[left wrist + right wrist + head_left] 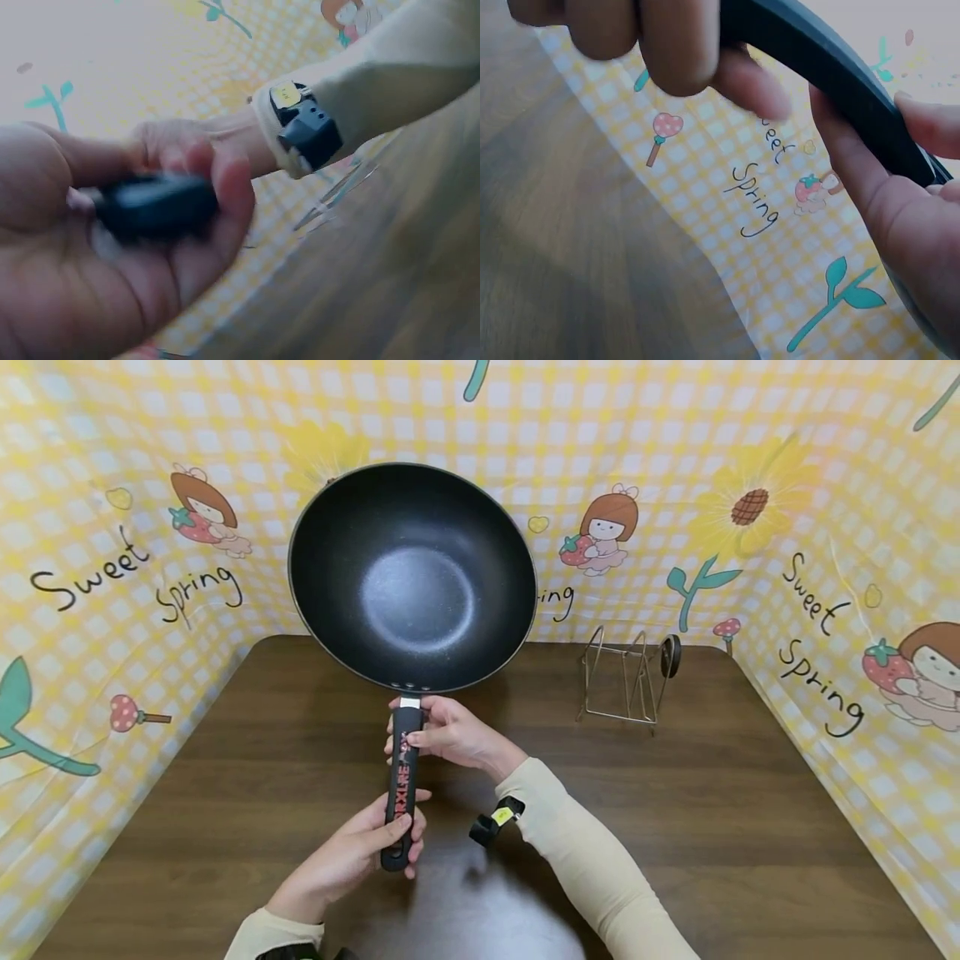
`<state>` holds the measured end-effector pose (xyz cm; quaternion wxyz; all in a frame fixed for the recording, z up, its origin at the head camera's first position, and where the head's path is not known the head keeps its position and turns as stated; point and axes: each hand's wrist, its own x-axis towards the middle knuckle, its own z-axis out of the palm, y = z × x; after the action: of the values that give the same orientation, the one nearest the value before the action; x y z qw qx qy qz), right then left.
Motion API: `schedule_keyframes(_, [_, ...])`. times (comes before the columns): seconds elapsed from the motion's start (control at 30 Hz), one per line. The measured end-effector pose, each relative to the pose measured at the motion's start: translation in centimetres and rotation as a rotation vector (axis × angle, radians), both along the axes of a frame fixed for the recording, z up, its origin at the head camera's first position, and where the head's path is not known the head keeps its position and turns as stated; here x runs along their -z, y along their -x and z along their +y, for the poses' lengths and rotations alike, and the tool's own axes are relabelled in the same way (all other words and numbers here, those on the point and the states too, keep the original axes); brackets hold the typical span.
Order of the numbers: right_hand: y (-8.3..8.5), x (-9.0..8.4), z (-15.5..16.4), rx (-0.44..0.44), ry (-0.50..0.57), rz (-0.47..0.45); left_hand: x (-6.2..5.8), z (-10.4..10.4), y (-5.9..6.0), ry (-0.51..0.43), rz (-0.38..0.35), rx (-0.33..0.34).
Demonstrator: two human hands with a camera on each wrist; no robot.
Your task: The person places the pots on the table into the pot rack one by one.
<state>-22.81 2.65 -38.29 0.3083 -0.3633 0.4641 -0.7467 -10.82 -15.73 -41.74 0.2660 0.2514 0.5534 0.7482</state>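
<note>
Both hands (450, 735) gripping wok (412, 577) handle, "Sweet Spring" backdrop (135, 577)

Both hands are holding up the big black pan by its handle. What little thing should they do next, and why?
Probably lower the pan gently onto the table. It is held up and tilted, its inside facing the camera, with the left hand gripping the handle's end and the right hand gripping near the bowl. The brown wood below looks bare, and the wire rack stands off to the right.
</note>
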Motion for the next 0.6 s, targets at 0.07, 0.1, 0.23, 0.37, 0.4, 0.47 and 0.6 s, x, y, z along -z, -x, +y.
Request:
schedule_keyframes(0.07, [0.1,0.0,0.4,-0.015,0.001,-0.002,0.8,0.2,0.4,-0.156,-0.047,0.097])
schedule_keyframes(0.1, [0.1,0.1,0.6,-0.021,0.003,-0.006,1.1,0.4,0.6,-0.228,-0.069,0.142])
schedule_keyframes(0.23, [0.1,0.4,1.3,-0.034,0.013,-0.025,2.4,1.4,1.2,-0.456,-0.146,0.294])
schedule_keyframes(0.37, [0.2,1.1,2.0,-0.056,0.029,-0.046,3.3,2.6,1.5,-0.560,-0.204,0.397])
schedule_keyframes(0.4, [0.2,1.3,2.2,-0.068,0.037,-0.051,3.4,2.8,1.5,-0.570,-0.217,0.415])
schedule_keyframes(0.47, [0.3,1.5,2.6,-0.091,0.051,-0.057,3.4,3.3,1.5,-0.563,-0.230,0.428])
schedule_keyframes(0.6, [0.5,1.9,3.4,-0.131,0.079,-0.078,3.0,4.1,1.3,-0.486,-0.221,0.393])
